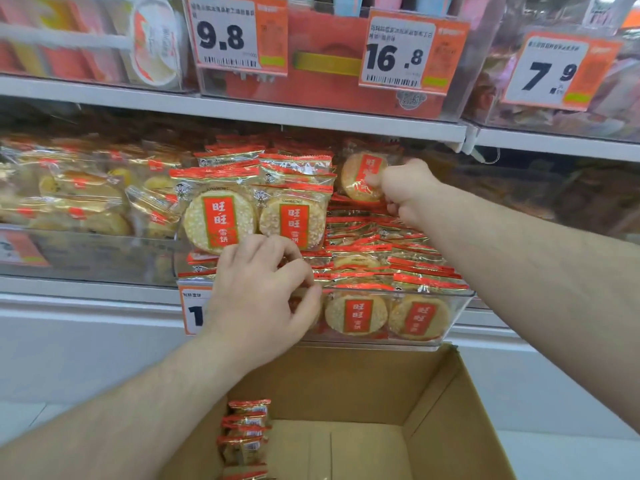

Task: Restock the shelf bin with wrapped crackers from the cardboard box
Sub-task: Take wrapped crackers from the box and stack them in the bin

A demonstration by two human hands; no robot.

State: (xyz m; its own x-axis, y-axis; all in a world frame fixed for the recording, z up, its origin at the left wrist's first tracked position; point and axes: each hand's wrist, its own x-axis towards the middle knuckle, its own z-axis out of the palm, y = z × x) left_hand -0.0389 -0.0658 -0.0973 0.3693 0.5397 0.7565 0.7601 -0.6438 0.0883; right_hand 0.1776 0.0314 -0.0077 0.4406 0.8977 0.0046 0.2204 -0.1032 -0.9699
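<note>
A clear shelf bin (457, 306) is packed with wrapped round crackers in red and gold wrappers. My right hand (405, 192) reaches to the back right of the bin and pinches an upright cracker packet (360, 174) there. My left hand (263, 292) is at the bin's front left, fingers curled around packets at the front edge, below two upright packets (221, 220). An open cardboard box (450, 403) sits below the bin, with several cracker packets (246, 434) stacked at its left side.
Neighbouring clear bins hold other wrapped snacks on the left (79, 195) and right. The shelf above (242, 109) hangs low over the bin and carries price tags reading 9.8 (239, 32), 16.8 and 7.9. A price tag sits partly hidden behind my left hand.
</note>
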